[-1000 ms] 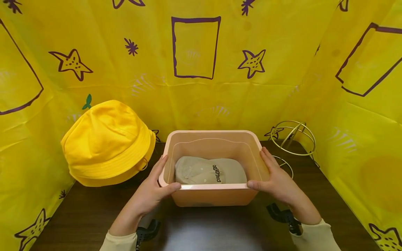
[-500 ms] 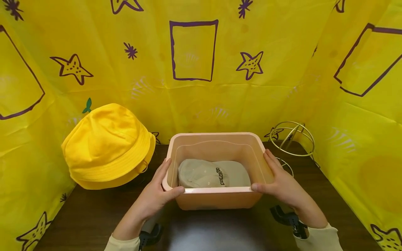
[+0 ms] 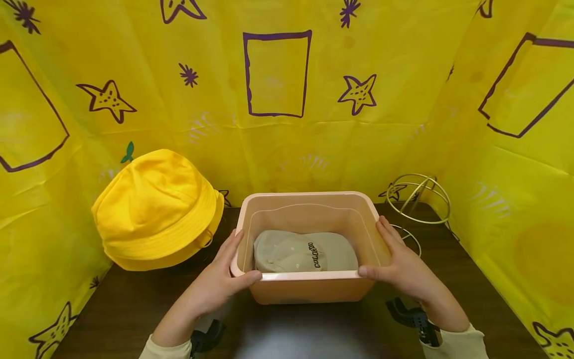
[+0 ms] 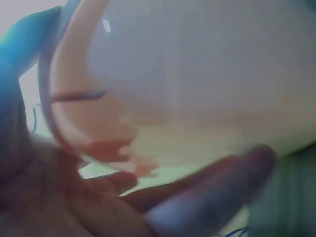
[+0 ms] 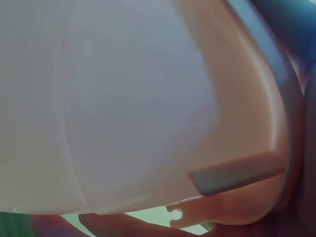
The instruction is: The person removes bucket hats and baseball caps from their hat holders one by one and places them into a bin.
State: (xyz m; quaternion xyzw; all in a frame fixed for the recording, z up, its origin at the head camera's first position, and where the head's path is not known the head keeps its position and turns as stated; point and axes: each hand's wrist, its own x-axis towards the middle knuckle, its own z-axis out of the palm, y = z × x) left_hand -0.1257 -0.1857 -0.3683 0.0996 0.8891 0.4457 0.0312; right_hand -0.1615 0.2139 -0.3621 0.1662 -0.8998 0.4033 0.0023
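Note:
A peach plastic bin point(image 3: 309, 289) is held between both hands at the middle of the table. My left hand point(image 3: 217, 281) grips its near left corner, thumb over the front rim and fingers along the outer left side. On the opposite corner, my right hand point(image 3: 401, 267) grips the same way. Inside the bin lies a beige baseball cap point(image 3: 287, 252) with dark lettering, its brim toward the right. Both wrist views are filled by the outside of the bin, with fingers point(image 4: 212, 197) of the left hand curled beneath its wall.
A yellow bucket hat point(image 3: 157, 204) with a green sprout sits raised at the left. Gold wire stands point(image 3: 423, 219) are at the back right. Yellow printed cloth point(image 3: 278, 149) walls enclose the dark wooden table point(image 3: 112, 309) at the back and sides.
The bin has shifted slightly right with both hands on it, mostly in the first half second. The whole head view has tilted a little.

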